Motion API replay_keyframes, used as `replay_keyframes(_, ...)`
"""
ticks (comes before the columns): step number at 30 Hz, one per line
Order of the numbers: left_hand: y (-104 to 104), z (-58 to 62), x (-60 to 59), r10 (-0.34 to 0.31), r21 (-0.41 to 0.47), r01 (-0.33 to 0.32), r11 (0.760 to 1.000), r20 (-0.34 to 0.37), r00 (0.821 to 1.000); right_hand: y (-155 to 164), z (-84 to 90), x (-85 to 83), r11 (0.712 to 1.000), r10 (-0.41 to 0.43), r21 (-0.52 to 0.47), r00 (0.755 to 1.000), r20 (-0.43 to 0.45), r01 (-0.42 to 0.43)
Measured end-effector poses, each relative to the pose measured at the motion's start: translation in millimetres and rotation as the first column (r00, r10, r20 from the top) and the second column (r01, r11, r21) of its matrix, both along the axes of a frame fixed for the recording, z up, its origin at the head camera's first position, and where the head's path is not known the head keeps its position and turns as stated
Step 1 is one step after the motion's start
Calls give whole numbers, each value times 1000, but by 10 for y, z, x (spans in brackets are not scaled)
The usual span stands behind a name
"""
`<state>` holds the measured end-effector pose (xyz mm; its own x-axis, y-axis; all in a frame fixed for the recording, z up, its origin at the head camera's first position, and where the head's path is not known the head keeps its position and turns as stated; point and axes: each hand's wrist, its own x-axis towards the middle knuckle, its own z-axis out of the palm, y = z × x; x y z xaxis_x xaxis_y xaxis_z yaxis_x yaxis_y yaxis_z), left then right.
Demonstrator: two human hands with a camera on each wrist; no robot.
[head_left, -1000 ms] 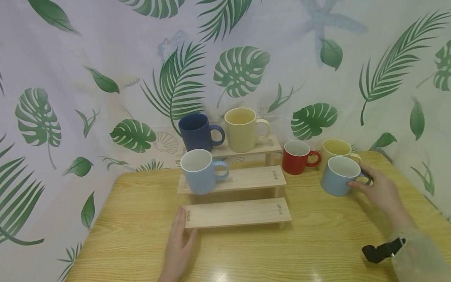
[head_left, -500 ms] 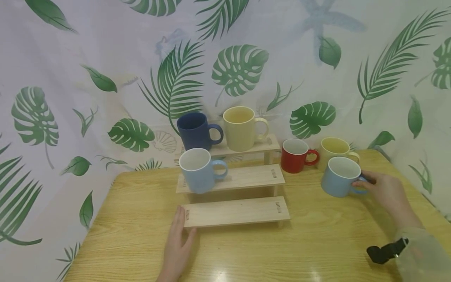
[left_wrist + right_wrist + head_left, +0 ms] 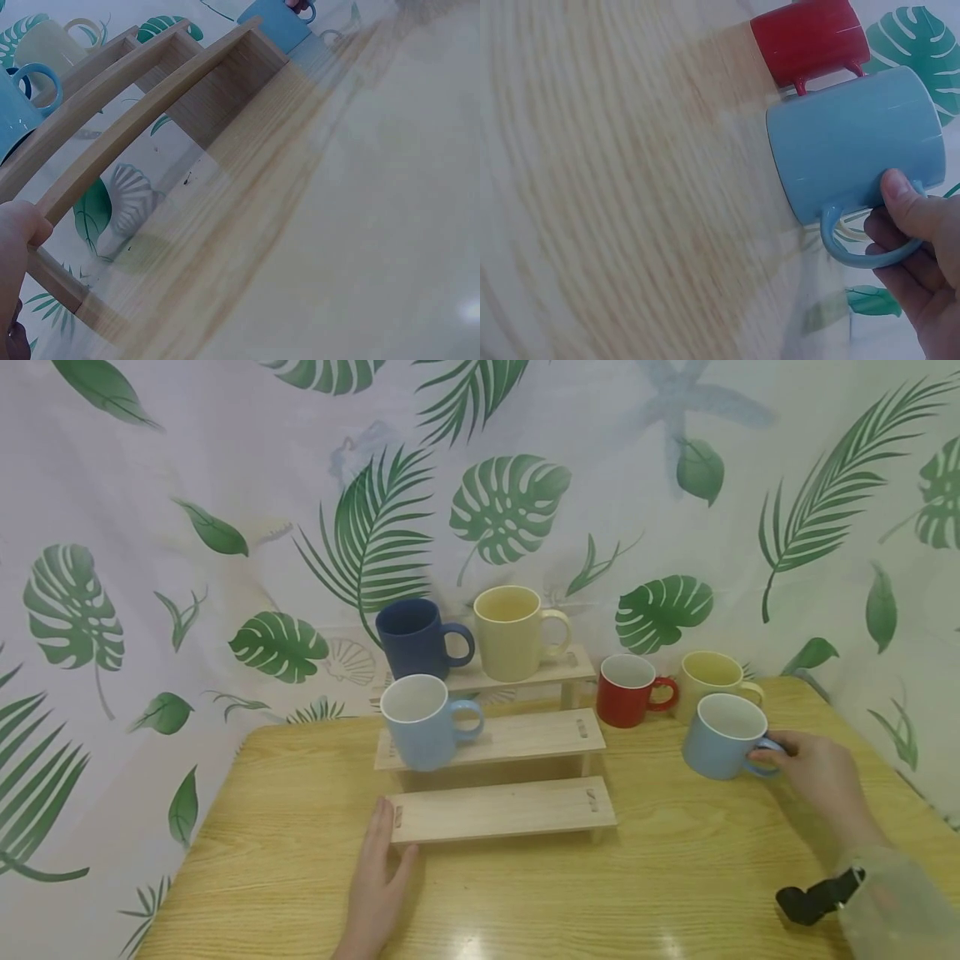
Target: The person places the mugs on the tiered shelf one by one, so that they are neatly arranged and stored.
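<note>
In the head view my right hand (image 3: 821, 777) pinches the handle of a light blue mug (image 3: 720, 739), thumb in front. The right wrist view shows its thumb on the handle top of this mug (image 3: 855, 142), other fingers behind; whether the base touches the table I cannot tell. My left hand (image 3: 375, 877) rests at the left end of the lowest step of a wooden three-step rack (image 3: 502, 812), fingers straight along the end, thumb at the front edge. A second light blue mug (image 3: 422, 731) stands on the middle step. A dark blue mug (image 3: 411, 639) and a cream mug (image 3: 510, 639) stand on the top step.
A red mug (image 3: 625, 697) stands on the wooden table (image 3: 300, 860), right of the rack. Beside it a yellow mug (image 3: 708, 670) is partly hidden behind the held mug. A leaf-patterned cloth (image 3: 510, 510) hangs close behind everything.
My right hand has shifted its hold on the handle slightly to the right and down; the mug has barely moved. The left hand stays on the rack.
</note>
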<state>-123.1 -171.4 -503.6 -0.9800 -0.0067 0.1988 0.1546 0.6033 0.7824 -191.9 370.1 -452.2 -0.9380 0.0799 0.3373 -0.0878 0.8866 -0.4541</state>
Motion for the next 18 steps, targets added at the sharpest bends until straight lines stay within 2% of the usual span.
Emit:
replay_keyframes(7,-2,2,0,-1,5,1,1000,1,1000,20,-74,-19,998,-39,-46,999,18,40)
replay_keyframes(11,-6,7,0,1,5,-1,1000,2,1000,9,-100,-18,997,-43,-60,999,-7,42)
replay_keyframes(18,-4,-1,0,4,4,-4,1000,-3,1000,-46,-135,-17,988,-101,-119,995,17,102)
